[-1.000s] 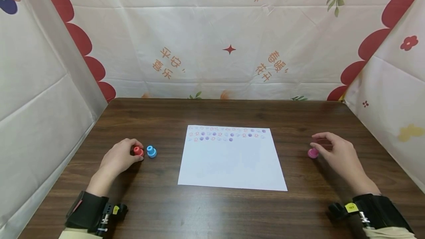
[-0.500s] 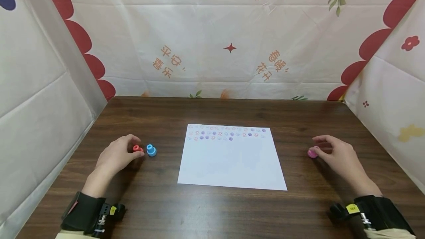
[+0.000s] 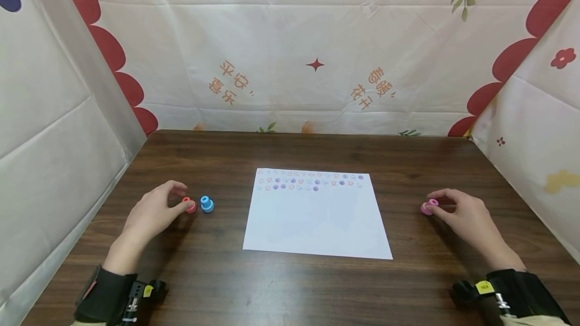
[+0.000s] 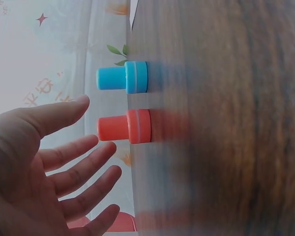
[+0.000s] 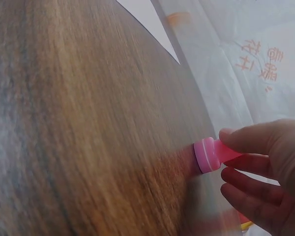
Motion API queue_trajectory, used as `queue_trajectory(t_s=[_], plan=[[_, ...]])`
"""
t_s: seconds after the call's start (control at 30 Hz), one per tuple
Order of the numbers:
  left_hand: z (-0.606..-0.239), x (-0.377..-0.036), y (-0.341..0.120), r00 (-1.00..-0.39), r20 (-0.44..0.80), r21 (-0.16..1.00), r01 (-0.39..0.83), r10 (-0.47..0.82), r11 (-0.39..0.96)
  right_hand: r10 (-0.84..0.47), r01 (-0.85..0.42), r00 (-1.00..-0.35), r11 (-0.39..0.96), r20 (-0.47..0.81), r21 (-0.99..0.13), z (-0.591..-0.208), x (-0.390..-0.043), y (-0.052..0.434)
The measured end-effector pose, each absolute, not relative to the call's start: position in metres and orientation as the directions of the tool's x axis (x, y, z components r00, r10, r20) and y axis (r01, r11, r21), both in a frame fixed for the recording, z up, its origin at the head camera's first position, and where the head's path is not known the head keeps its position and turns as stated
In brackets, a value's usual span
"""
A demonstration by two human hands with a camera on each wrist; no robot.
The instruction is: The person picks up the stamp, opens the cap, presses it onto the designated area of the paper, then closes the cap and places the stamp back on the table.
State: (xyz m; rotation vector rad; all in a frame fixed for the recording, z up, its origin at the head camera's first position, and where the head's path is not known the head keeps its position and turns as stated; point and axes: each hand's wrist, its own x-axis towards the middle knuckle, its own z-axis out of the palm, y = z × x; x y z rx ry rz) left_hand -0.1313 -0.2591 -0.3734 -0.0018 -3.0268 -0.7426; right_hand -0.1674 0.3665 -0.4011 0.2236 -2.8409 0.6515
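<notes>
A red stamp (image 3: 190, 206) and a blue stamp (image 3: 207, 205) stand upright, side by side, left of the paper. My left hand (image 3: 153, 211) is at the red one. In the left wrist view, its thumb and fingers are spread, with the tips just short of the red handle (image 4: 113, 128) and nothing between them. Out to the right, a pink stamp (image 3: 426, 209) stands on the table. My right hand (image 3: 466, 218) pinches its handle; in the right wrist view, the thumb (image 5: 253, 137) lies on one side and the forefinger on the other.
A white sheet of paper (image 3: 317, 223) lies mid-table, with rows of small red, blue and purple prints along its far side. The brown wooden table (image 3: 281, 291) ends at a printed cloth (image 3: 272, 39) at the back and sides. Both wrists wear black camera straps.
My left hand has drawn back and away from the red stamp, whose handle now shows more. My right hand has lowered slightly, and the pink stamp's handle has come into sight between thumb and forefinger.
</notes>
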Motion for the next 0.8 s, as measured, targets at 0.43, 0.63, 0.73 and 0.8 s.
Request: queue_trajectory(t_s=[0.43,0.63,0.73,0.8], plan=[[-0.371,-0.128,-0.259,-0.998,0.064,0.468,0.019,-0.012,0.884,-0.104,-0.207,-0.958,0.894,0.266,-0.398,-0.402,-0.167,0.367],[-0.368,-0.126,-0.256,-0.996,0.085,0.478,0.027,-0.016,0.878,-0.097,-0.203,-0.958,0.895,0.271,-0.397,-0.4,-0.167,0.366],[-0.365,-0.125,-0.254,-0.995,0.099,0.482,0.035,-0.014,0.875,-0.098,-0.206,-0.956,0.896,0.278,-0.393,-0.398,-0.167,0.365],[-0.363,-0.125,-0.253,-0.994,0.11,0.483,0.043,-0.012,0.875,-0.101,-0.21,-0.954,0.897,0.282,-0.389,-0.396,-0.167,0.364]])
